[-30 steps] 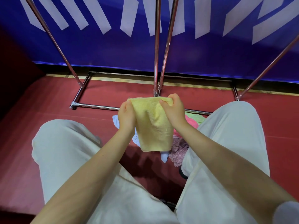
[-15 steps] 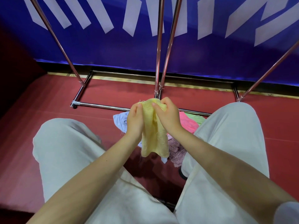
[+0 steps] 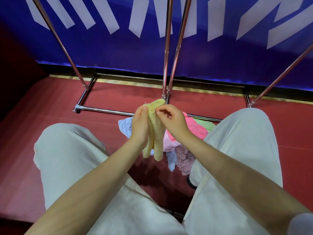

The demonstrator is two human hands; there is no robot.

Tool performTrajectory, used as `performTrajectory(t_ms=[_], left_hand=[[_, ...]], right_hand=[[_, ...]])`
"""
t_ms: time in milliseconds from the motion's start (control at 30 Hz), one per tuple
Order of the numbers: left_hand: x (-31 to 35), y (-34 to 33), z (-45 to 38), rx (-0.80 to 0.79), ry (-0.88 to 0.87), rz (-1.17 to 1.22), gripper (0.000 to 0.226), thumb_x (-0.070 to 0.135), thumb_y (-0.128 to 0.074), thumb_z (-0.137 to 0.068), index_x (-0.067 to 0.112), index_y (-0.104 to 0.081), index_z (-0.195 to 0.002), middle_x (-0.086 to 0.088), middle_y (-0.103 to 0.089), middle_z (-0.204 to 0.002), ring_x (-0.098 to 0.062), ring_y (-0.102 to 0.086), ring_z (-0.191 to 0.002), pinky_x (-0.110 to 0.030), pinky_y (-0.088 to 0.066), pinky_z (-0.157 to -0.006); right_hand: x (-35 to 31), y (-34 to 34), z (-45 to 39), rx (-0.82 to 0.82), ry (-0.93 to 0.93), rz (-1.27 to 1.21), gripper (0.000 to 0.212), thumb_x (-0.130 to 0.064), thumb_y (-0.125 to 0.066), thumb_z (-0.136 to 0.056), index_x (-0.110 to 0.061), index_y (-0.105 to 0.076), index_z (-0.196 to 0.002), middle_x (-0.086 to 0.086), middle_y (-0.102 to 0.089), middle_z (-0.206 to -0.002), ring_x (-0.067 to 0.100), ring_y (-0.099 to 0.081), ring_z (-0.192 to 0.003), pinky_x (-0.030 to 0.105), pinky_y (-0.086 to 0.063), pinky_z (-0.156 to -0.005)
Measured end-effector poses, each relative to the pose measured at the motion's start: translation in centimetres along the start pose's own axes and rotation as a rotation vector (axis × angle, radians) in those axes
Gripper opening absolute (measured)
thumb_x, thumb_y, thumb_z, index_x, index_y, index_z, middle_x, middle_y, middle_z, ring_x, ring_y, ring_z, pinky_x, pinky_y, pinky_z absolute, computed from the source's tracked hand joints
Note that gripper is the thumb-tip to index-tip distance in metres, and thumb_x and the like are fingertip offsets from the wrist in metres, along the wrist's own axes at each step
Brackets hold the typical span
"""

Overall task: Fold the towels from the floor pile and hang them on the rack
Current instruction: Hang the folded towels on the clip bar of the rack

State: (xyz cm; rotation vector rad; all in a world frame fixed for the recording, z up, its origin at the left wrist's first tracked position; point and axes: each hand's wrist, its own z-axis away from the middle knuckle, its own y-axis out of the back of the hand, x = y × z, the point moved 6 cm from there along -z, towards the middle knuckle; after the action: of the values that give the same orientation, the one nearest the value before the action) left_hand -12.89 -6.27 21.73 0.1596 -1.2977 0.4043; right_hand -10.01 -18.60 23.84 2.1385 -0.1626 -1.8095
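A yellow towel [image 3: 156, 133], folded into a narrow strip, hangs between my hands above the floor pile. My left hand [image 3: 140, 124] holds the towel's upper part from the left, thumb at the top fold. My right hand [image 3: 171, 122] pinches the towel's top edge with thumb and forefinger from the right. Under them lies the pile of towels [image 3: 191, 131]: pink, light blue, green and a mottled mauve one. The chrome rack [image 3: 166, 53] stands just beyond, its upright poles rising out of view; its hanging bar is not in view.
My knees in pale trousers [image 3: 245, 141] flank the pile on both sides. The rack's base bar [image 3: 108, 110] runs along the red floor in front of me. A blue banner wall [image 3: 220, 56] closes off the back.
The towel was spread flat between my hands a second ago. I have brought my hands together, and it now hangs doubled into a narrow strip.
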Motion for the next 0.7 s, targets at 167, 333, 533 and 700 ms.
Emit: performTrajectory(t_ms=[167, 333, 533, 700], left_hand=[[0.8, 0.1, 0.1, 0.018, -0.007, 0.075, 0.026, 0.02, -0.038, -0.104, 0.009, -0.06, -0.111, -0.002, -0.068, -0.096, -0.01, -0.065, -0.085, -0.024, -0.052, -0.079], [0.9, 0.0, -0.6, 0.022, -0.005, 0.029, 0.031, 0.024, -0.041, -0.102, 0.006, -0.062, -0.116, -0.008, -0.068, -0.108, -0.02, -0.064, -0.1, -0.038, -0.049, -0.095], [0.5, -0.9, 0.1, -0.037, 0.031, -0.05, 0.039, 0.033, -0.034, -0.103, 0.012, -0.061, -0.123, -0.005, -0.066, -0.119, -0.014, -0.061, -0.11, -0.033, -0.048, -0.096], [1.4, -2.0, 1.1, -0.134, -0.037, -0.098, 0.024, 0.032, -0.037, -0.104, 0.024, -0.059, -0.111, 0.009, -0.064, -0.109, 0.005, -0.06, -0.099, -0.016, -0.046, -0.086]], right_hand=[[-0.7, 1.1, -0.5, 0.119, 0.135, 0.159, 0.034, -0.026, -0.068, -0.076, -0.022, -0.059, -0.108, -0.008, -0.053, -0.103, 0.01, -0.048, -0.101, 0.019, -0.038, -0.088], [0.8, 0.7, -0.9, -0.019, -0.118, 0.044, 0.031, -0.033, -0.074, -0.079, -0.016, -0.058, -0.099, -0.003, -0.066, -0.088, 0.011, -0.061, -0.08, 0.033, -0.048, -0.074], [0.6, 1.1, -0.8, 0.077, -0.139, 0.05, 0.037, -0.035, -0.069, -0.084, -0.002, -0.053, -0.087, 0.017, -0.06, -0.081, 0.016, -0.05, -0.07, 0.036, -0.041, -0.067], [0.4, 1.7, -0.8, 0.155, -0.189, -0.081, 0.033, -0.032, -0.066, -0.088, -0.003, -0.053, -0.083, 0.004, -0.051, -0.074, 0.01, -0.045, -0.067, 0.022, -0.035, -0.059]])
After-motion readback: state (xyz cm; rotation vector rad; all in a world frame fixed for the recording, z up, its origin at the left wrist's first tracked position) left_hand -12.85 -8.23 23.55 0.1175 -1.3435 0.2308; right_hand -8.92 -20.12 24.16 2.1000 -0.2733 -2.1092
